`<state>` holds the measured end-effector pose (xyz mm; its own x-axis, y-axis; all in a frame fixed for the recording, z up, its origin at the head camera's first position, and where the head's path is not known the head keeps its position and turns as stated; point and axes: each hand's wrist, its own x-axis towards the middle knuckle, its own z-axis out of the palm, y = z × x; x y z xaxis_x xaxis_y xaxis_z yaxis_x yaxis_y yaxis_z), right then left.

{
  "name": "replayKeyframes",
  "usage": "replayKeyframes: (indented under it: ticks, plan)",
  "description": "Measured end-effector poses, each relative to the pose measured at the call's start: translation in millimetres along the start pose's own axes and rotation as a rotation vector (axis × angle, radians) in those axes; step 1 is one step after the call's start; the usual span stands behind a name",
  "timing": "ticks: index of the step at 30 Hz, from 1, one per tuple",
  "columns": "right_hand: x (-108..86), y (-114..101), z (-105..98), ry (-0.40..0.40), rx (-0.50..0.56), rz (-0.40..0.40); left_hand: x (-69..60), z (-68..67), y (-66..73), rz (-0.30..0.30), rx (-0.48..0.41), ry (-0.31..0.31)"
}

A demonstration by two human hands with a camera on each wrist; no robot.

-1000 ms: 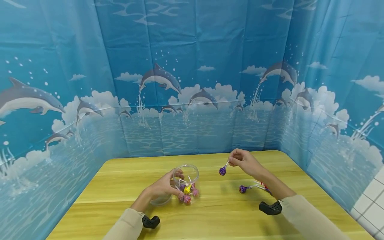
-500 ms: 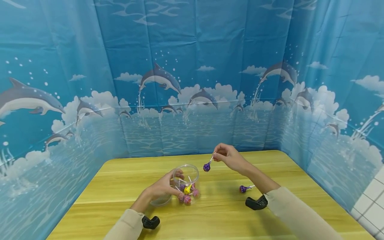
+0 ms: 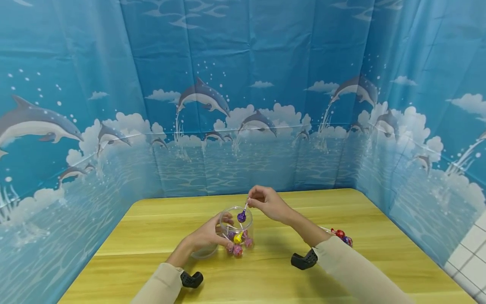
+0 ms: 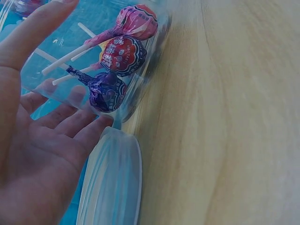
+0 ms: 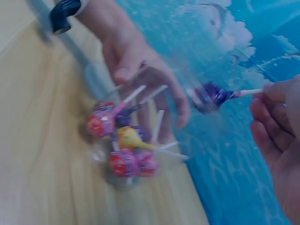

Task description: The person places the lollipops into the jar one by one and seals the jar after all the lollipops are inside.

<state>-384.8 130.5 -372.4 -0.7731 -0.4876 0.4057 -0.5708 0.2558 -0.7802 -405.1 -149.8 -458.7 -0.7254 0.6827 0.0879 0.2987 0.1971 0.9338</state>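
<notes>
Right hand (image 3: 270,205) pinches purple lollipop (image 3: 241,217), likely light, by stick (image 5: 248,92), seemingly soundest hold; left hand (image 3: 210,234) grips jar (image 3: 236,230) at nine o'clock.

The jar (image 3: 248,230) opens upward — a way in, though the right hand (image 3: 268,205) holds a lollipop (image 3: 241,217) at its mouth — while sweets (image 3: 238,239) crowd the bottom and the left hand (image 3: 208,234) and lid (image 3: 205,253) block the left side.

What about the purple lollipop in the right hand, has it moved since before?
Yes: against the table, the purple lollipop in the right hand has moved left, to the mouth of the clear jar.
</notes>
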Motion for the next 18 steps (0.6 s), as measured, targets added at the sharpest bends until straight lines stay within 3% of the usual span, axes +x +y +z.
replayKeyframes:
  ticks: [6,14,18]
  plan:
    - [2.8,0,16,-0.140,-0.160,-0.045,-0.7,-3.2,0.0,0.010,0.010,-0.013]
    - [3.9,-4,15,-0.254,-0.187,-0.047,-0.3,-3.4,2.4,0.005,0.004,-0.025]
    - [1.9,-1,15,-0.271,-0.190,-0.042,-0.9,-1.4,0.7,0.000,0.015,-0.015]
